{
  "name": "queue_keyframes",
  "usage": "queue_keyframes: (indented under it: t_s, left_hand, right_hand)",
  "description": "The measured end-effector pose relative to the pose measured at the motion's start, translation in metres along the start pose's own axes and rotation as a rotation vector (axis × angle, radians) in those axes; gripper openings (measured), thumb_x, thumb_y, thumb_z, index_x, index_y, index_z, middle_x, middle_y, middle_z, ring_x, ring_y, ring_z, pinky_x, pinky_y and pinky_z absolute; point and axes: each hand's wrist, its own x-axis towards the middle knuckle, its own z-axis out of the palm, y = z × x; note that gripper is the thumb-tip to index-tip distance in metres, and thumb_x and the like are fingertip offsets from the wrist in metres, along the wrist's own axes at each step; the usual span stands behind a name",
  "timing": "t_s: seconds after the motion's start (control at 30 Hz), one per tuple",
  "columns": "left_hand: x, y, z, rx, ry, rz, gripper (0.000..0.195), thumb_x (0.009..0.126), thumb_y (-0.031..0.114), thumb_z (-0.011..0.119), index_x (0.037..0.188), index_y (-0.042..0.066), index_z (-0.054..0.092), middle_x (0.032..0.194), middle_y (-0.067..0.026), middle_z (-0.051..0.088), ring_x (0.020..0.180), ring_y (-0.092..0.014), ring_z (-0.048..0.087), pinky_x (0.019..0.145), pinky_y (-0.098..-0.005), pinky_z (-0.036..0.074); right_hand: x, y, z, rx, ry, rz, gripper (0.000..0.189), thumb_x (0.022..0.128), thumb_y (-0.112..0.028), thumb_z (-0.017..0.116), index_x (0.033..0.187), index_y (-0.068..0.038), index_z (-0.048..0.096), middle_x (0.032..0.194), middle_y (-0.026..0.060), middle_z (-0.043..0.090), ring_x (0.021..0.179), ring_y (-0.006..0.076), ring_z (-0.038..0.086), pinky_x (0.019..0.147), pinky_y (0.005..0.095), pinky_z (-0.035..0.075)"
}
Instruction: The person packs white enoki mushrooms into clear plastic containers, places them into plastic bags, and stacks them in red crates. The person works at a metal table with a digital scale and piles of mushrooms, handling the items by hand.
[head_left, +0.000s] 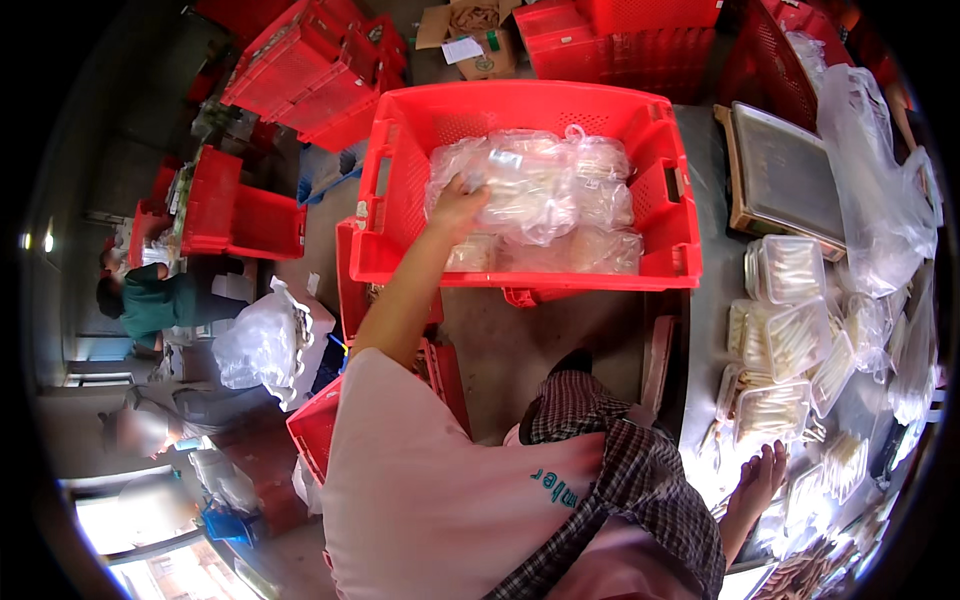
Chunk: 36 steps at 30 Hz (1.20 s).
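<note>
My left hand (459, 208) grips the left edge of a clear plastic bag (529, 191) of pale stalk-like pieces. This bag lies on top of other wrapped packs (604, 202) inside a large red plastic crate (525, 280). Down at the right, my right hand (759, 476) is over the metal table (705, 322), fingers somewhat apart and nothing seen in it. Just beyond its fingertips sits a clear plastic tray (772, 411) filled with long pale stalks. Further trays of the same kind (796, 341) are piled behind it.
A platform scale (787, 172) stands at the table's far end, beside hanging clear plastic bags (862, 187). Stacked red crates (315, 67) and an opened cardboard box (484, 60) lie beyond. More red crates (319, 420) are at my left. People (169, 300) work farther left.
</note>
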Motion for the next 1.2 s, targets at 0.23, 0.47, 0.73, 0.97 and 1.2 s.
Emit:
queue_keyframes:
  t_s: [0.23,0.47,0.73,0.97,1.2]
  left_hand:
    - [0.058,-0.065,-0.042,0.810,-0.312,-0.598,0.069,0.073,0.012,0.065,0.130,0.009,0.026,0.110,-0.0131,0.050,0.084,-0.026,0.056,0.065,-0.0433,0.053]
    - [0.080,-0.123,-0.006,1.736,-0.608,-0.173,0.063,0.072,0.021,0.062,0.129,0.016,0.035,0.120,-0.0207,0.044,0.099,-0.036,0.053,0.079,-0.0394,0.048]
    - [0.046,-0.125,0.035,1.985,-1.253,0.572,0.065,0.074,0.011,0.058,0.130,0.034,0.035,0.140,-0.0080,0.026,0.117,-0.033,0.041,0.082,-0.0436,0.045]
    - [0.043,-0.114,0.123,1.753,-1.092,0.945,0.072,0.068,0.024,0.066,0.132,0.027,0.033,0.143,-0.0031,0.022,0.112,-0.030,0.046,0.088,-0.0429,0.041]
    - [0.068,-0.158,0.184,1.950,-1.265,0.502,0.086,0.070,0.033,0.066,0.139,0.029,0.014,0.146,-0.0054,0.008,0.105,-0.031,0.052,0.086,-0.0410,0.045]
  right_hand:
    - [0.008,0.002,0.061,-0.051,-0.105,0.045,0.021,0.087,-0.005,0.050,0.108,-0.005,0.049,0.086,0.0020,0.056,0.060,0.0036,0.048,0.050,0.0153,0.039]
    - [-0.002,0.001,0.062,-0.073,-0.059,0.086,0.015,0.088,-0.005,0.047,0.102,-0.004,0.050,0.084,0.0031,0.055,0.060,0.0041,0.048,0.049,0.0155,0.039]
    - [-0.017,0.008,0.035,-0.090,-0.044,0.138,0.014,0.088,-0.005,0.046,0.102,-0.004,0.049,0.083,0.0029,0.052,0.059,0.0048,0.045,0.050,0.0161,0.038]
    - [-0.036,0.023,-0.043,-0.114,0.135,0.082,0.014,0.085,-0.006,0.050,0.099,-0.005,0.051,0.080,0.0006,0.053,0.058,0.0038,0.043,0.050,0.0164,0.037]
    - [-0.063,0.038,-0.054,-0.076,0.273,0.188,0.012,0.081,-0.008,0.055,0.093,-0.007,0.054,0.075,-0.0008,0.052,0.061,0.0066,0.046,0.053,0.0192,0.038]
